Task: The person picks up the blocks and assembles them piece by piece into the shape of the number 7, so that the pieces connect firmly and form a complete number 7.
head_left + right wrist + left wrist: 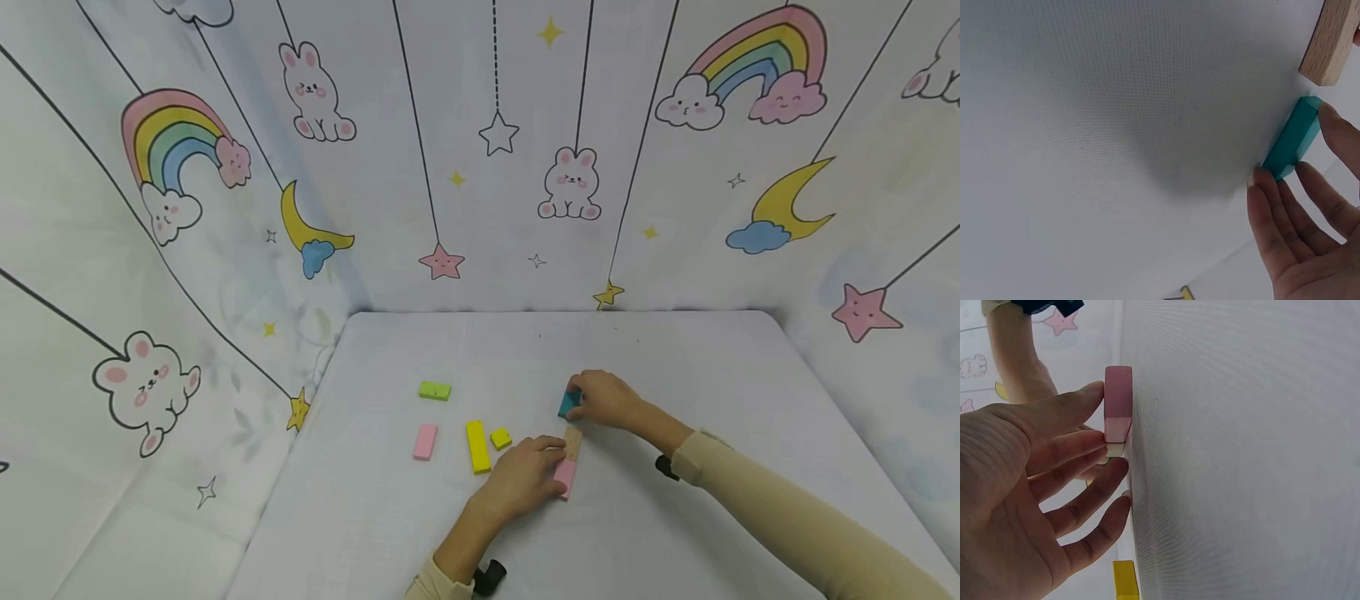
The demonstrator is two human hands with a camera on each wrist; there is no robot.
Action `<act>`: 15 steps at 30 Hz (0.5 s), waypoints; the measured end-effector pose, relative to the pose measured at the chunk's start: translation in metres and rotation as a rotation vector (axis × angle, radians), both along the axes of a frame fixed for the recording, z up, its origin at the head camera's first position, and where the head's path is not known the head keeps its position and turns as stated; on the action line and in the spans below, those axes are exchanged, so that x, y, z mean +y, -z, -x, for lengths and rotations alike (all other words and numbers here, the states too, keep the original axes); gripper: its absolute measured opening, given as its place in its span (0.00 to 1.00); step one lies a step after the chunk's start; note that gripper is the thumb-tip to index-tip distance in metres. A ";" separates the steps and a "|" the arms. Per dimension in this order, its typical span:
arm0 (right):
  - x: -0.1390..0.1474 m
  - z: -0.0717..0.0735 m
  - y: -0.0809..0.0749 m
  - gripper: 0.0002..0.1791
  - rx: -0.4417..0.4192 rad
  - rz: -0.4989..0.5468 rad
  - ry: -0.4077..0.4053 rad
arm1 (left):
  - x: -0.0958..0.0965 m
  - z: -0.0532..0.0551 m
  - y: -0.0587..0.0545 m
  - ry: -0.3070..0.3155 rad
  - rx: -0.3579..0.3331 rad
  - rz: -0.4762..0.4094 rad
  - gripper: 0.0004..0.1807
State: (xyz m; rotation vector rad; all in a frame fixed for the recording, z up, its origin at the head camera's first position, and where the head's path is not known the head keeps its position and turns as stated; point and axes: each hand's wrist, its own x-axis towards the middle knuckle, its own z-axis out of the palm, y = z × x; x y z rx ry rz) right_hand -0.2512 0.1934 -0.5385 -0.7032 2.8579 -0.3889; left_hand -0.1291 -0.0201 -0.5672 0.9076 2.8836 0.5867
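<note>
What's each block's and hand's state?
Right hand: pinching teal block.
Left hand: touching right pink block.
Teal block: held, apart from wooden block.
Wooden block: end to end with right pink block.
Right pink block: touched by left hand.
Left pink block: free.
Long yellow block: free.
Small yellow block: free.
Green block: free.

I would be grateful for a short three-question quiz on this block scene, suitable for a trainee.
1. Multiple choice: what does the right hand hold?
A. a lime-green block
B. a teal block
C. nothing

2. True or false: in the head view, the wooden block lies between the teal block and the pink block at the left hand.

3. Fill in: in the head view, the small yellow block lies just right of a longer ____ block.

Key: 1. B; 2. True; 3. yellow
</note>
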 end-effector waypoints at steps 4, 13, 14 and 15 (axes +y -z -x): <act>0.004 -0.002 0.001 0.25 0.007 0.021 -0.004 | 0.000 0.000 0.000 0.001 0.003 0.008 0.29; 0.011 -0.005 0.007 0.26 0.017 0.040 -0.014 | 0.000 0.001 0.001 0.006 0.003 0.008 0.29; 0.011 -0.005 0.007 0.26 0.019 0.041 -0.016 | 0.000 0.001 0.001 0.005 0.004 0.008 0.28; 0.011 -0.005 0.007 0.26 0.018 0.041 -0.012 | 0.001 0.002 0.001 0.005 0.003 0.007 0.28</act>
